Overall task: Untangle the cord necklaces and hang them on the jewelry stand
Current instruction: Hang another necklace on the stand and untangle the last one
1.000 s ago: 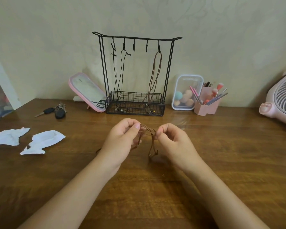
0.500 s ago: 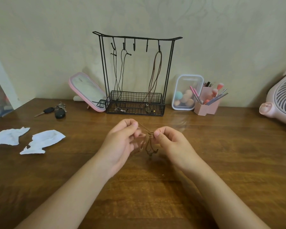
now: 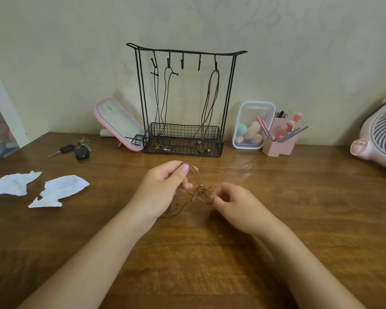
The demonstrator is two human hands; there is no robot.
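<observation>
- Your left hand (image 3: 163,188) pinches the brown cord necklace (image 3: 193,175) between thumb and finger. It holds that part up high, I think so the loops hang loose and you can see the tangle.
- Your right hand (image 3: 234,206) pinches the cord lower down, just above the table (image 3: 299,197), likely to pull a loop apart.
- A little ring (image 3: 200,188) sits between your hands. The rest of the cord trails down onto the table under your left hand.
- The jewelry stand (image 3: 185,51) is by the wall, behind your hands. Two black necklaces (image 3: 163,97) and one hung brown necklace (image 3: 212,103) hang on it. Two middle hooks (image 3: 182,63) are free.
- Nothing lies between your hands and the stand.
- The paper scraps (image 3: 60,190) and keys (image 3: 76,149) are well apart on the left. The brush cup (image 3: 281,141) and fan (image 3: 379,134) are well apart on the right.
</observation>
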